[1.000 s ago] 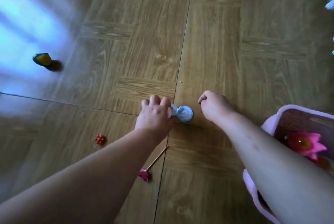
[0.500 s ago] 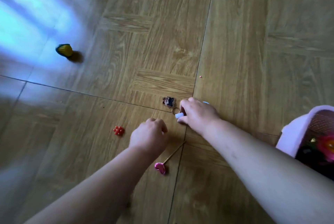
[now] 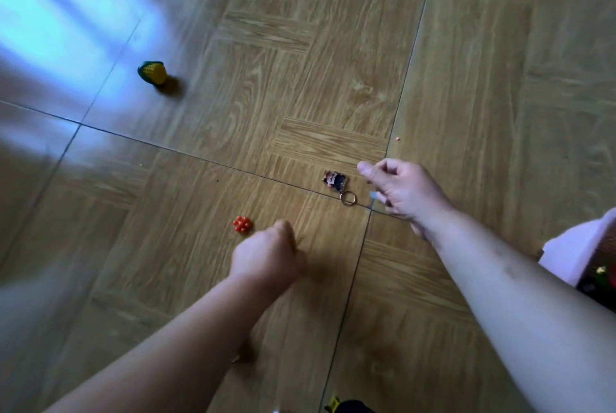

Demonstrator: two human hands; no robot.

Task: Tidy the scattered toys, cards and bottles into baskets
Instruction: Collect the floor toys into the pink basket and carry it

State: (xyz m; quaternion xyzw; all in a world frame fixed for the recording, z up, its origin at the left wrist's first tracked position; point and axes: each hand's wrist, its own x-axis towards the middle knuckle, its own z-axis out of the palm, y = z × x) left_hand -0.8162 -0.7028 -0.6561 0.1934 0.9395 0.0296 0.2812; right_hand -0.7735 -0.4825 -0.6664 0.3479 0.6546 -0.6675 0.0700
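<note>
Hovering low over the wood-pattern floor [image 3: 300, 46], the right hand [image 3: 405, 194] has its fingers curled w/ the thumb stuck out to the left. A sliver of a pale-blue piece [image 3: 373, 195] shows at the fingertips, so it looks to be pinching that; the rest of the piece is hidden under the hand. The keychain [image 3: 335, 179] lies flat just beside this hand on its left, apparently not touching. Its long axis runs diagonally: picture charm at the far-left end, metal ring at the near-right end, i.e. the ring end points straight at the curled fingers. The left hand [image 3: 268, 256] is a fist w/ its back to the camera, nearer the viewer and apart from the keychain; can't tell whether anything is inside it. The red bead cluster [image 3: 242, 223] sits just beyond its knuckles, slightly left. So the right hand is nearer the keychain and the left is nearer the cluster. The toy corn [image 3: 152, 72] is well apart, far left, near the glare patch. The basket [image 3: 576, 246] shows only a pale rim corner at the right edge, behind the right forearm. Prob. next: since the right hand is already occupied, either swing back-right to the basket first, or hook the ring w/ a spare finger. The ring end is the easy catch, as the charm lies flat.
</note>
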